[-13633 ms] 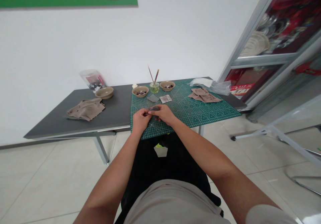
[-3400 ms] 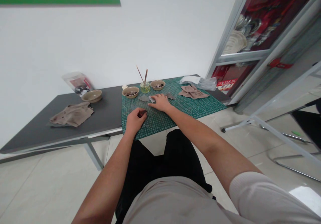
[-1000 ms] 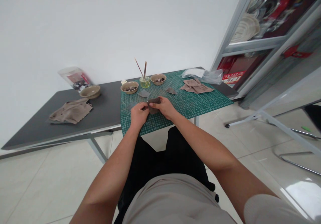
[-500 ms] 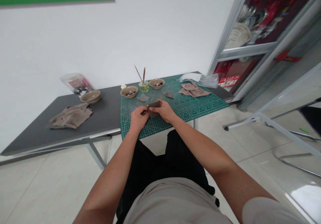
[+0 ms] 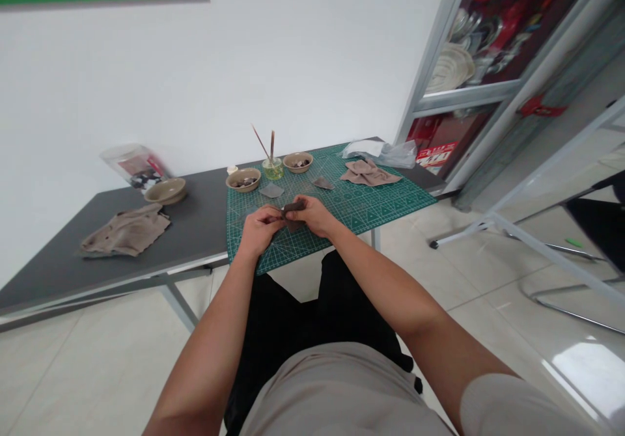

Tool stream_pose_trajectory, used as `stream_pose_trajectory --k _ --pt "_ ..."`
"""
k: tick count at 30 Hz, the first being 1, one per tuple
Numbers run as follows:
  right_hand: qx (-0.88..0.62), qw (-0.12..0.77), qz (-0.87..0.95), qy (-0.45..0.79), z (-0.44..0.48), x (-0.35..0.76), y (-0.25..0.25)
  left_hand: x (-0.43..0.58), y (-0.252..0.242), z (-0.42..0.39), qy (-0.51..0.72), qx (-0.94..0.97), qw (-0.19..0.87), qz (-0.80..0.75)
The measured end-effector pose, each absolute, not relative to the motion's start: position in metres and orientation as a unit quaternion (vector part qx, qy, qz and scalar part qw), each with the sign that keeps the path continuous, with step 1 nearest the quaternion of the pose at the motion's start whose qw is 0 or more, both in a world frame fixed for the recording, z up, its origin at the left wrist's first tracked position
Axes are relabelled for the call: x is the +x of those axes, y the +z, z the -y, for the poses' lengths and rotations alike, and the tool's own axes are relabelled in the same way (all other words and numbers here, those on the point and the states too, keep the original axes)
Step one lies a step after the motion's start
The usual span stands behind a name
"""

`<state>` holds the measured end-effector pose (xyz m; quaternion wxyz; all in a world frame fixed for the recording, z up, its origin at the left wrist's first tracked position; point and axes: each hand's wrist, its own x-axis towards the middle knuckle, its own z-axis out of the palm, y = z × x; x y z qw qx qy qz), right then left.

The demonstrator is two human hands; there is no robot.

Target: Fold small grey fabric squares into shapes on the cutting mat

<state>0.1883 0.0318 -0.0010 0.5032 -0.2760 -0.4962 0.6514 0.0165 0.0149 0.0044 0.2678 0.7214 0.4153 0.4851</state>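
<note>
A white wall point(image 5: 293, 45) backs the scene, and against it stands a dark gray tabletop point(image 5: 200, 228), its right side largely covered by a green gridded mat point(image 5: 381, 205) that overhangs the near edge. A brown cloth point(image 5: 129, 231) lies crumpled on the bare left part; a second cloth point(image 5: 368, 172) lies wrinkled on the mat's right side, just in front of a clear plastic bag point(image 5: 398, 155). A transparent tub point(image 5: 134, 166) leans at the back left, beside a tan bowl point(image 5: 166, 192). Over the near part of the mat, the right hand point(image 5: 315, 218) and left hand point(image 5: 258, 231) meet at a dark brown piece point(image 5: 294, 207): the right grip holds it between thumb and fingers, while the left grip is narrow, pinched on its left edge. Whether the piece touches the mat is hard to tell. Behind the hands, two bowls of small dark bits point(image 5: 244, 187) flank a glass jar point(image 5: 272, 170) with thin brushes point(image 5: 272, 143) standing tilted in it. Two flat gray pieces point(image 5: 271, 191) lie apart in front of these. Smallest is a whitish object point(image 5: 232, 170) behind the left of those bowls.
</note>
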Motion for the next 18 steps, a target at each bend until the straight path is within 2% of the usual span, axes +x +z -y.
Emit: stream_pose_trajectory --k 9,18 --pt "-0.298 0.493 0.556 0.599 -0.0354 0.1886 0.0004 0.0222 0.006 -0.0086 0.477 0.739 0.168 -0.444" --pt "-0.28 0.513 0.544 0.602 -0.0379 0.1892 -0.0042 0.0217 0.0016 -0.0054 0.518 0.692 0.184 -0.469"
